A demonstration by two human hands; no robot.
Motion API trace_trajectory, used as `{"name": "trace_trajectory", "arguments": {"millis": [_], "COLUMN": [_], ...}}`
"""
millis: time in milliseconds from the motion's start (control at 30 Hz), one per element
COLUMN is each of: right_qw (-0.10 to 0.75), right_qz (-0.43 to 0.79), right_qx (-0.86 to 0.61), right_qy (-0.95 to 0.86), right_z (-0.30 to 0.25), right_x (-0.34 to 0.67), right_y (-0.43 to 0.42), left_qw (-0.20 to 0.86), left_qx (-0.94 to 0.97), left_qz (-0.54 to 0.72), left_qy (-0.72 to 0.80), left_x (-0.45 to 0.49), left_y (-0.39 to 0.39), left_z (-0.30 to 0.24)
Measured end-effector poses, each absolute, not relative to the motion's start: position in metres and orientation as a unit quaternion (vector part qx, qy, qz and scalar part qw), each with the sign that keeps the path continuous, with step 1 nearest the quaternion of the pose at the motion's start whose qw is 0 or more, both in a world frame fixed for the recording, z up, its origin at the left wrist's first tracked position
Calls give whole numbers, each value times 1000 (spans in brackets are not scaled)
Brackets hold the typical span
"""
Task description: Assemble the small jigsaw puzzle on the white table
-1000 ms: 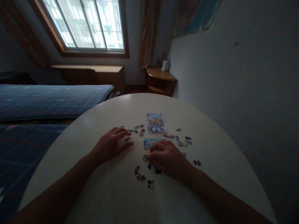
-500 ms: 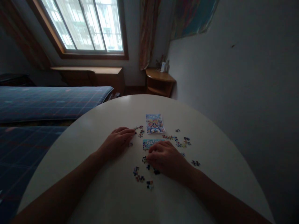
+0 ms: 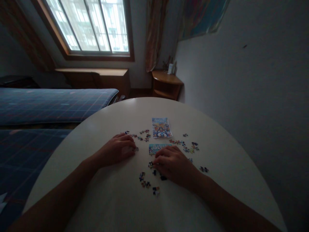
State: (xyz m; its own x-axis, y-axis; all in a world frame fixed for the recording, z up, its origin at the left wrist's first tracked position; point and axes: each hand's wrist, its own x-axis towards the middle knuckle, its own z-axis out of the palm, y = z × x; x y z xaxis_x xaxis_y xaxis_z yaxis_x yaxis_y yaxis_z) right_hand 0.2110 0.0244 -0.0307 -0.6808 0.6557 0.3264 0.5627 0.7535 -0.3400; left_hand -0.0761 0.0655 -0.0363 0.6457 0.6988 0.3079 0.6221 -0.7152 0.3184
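Both my hands rest on a round white table (image 3: 120, 199) among small jigsaw pieces. My left hand (image 3: 118, 149) lies palm down, fingers curled onto a loose piece (image 3: 135, 149) at its fingertips. My right hand (image 3: 172, 162) is curled over a joined blue strip of puzzle (image 3: 154, 148), its fingers pinched at a dark piece (image 3: 150, 164). A printed picture card (image 3: 161, 127) lies just beyond the strip. Loose pieces (image 3: 147, 184) lie near my right hand, with more pieces (image 3: 185, 146) to its right.
A bed with a blue checked cover (image 3: 48, 103) stands left of the table. A wooden corner shelf (image 3: 166, 83) and a low cabinet (image 3: 96, 77) sit under the window (image 3: 91, 25). A grey wall (image 3: 241, 80) runs close along the right.
My left hand slid forward toward the far pieces, then drew back and curled over a piece. My right hand stayed almost still on the blue strip.
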Motion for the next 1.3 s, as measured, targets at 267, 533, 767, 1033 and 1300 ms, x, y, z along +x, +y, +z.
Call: {"name": "trace_trajectory", "arguments": {"millis": [267,533,767,1033,1300], "right_qw": [227,188,164,129,126], "right_qz": [106,138,139,158,165], "right_qx": [-328,-248,-230,-213,-203], "right_qy": [-911,-940,-949,-956,-957], "right_z": [-35,-27,-26,-15,-13], "right_x": [211,203,208,214,215], "right_y": [25,7,8,8,8], "left_qw": [104,112,175,215,224], "left_qx": [904,908,931,933,925], "left_qz": [217,236,182,149,142], "left_qy": [353,329,263,248,272], "left_x": [-72,-68,-46,-41,-37], "left_y": [72,59,35,31,27], "left_z": [-45,-33,-24,-25,-24]}}
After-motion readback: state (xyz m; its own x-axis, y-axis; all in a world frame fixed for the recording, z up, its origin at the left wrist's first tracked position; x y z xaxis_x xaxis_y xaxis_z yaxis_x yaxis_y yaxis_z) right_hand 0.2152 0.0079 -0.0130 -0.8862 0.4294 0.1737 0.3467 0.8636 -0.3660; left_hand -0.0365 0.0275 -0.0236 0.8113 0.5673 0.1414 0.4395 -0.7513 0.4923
